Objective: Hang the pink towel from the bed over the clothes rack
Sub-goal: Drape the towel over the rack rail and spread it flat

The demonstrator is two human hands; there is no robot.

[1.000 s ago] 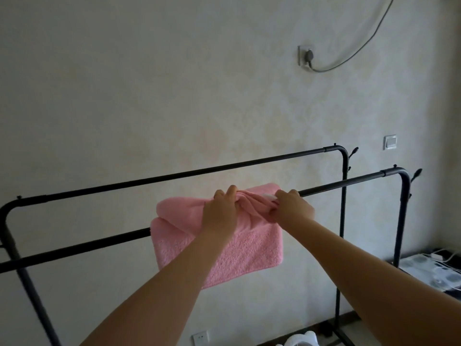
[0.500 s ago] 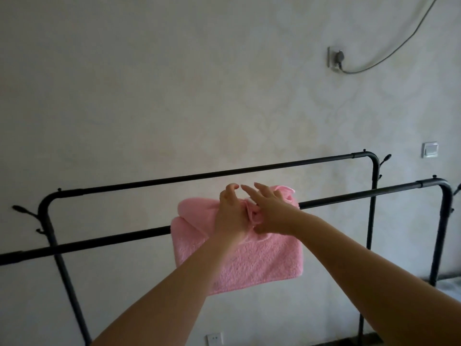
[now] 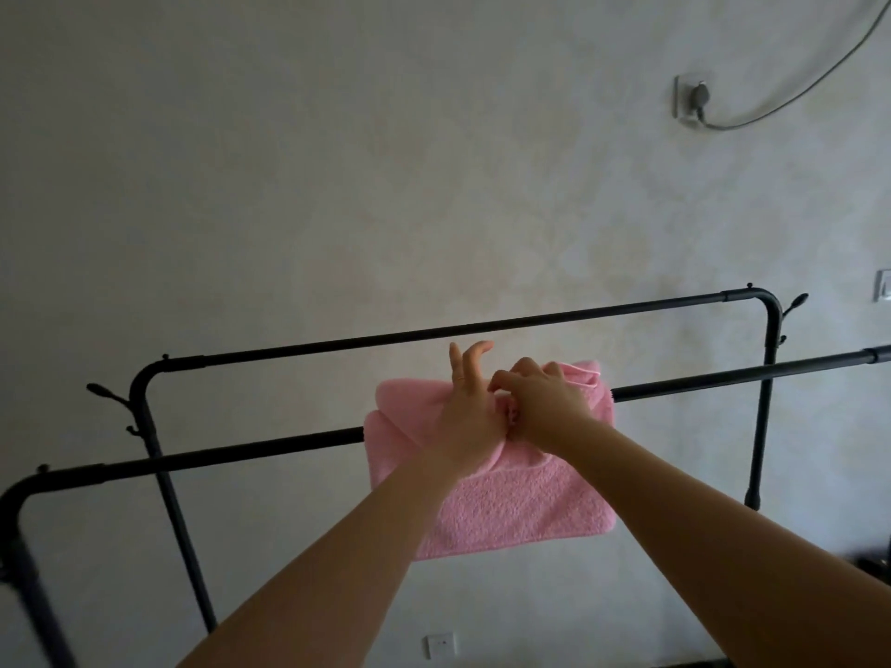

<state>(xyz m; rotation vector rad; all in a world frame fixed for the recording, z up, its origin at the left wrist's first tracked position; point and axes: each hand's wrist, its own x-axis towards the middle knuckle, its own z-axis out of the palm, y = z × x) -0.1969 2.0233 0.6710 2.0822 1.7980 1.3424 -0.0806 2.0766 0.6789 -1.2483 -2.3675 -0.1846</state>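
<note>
The pink towel [image 3: 506, 513] hangs folded over the near bar of the black clothes rack [image 3: 241, 453], its top bunched on the bar. My left hand [image 3: 467, 412] rests its palm on the bunched top, with the fingers lifted and spread towards the far bar [image 3: 530, 323]. Touching it on the right, my right hand [image 3: 542, 402] has its fingers curled into a fold of the towel at the bar. Both forearms hide the middle of the towel.
The rack has two parallel bars with small hooks at the ends [image 3: 108, 395]. Behind it is a pale wall with a plugged socket and cable [image 3: 694, 98] at the upper right, a switch [image 3: 884, 284] and a low socket [image 3: 441, 646].
My right hand slid left along the bar until it met my left hand. My left hand's fingers lifted off the towel and spread. The view has shifted right relative to the rack.
</note>
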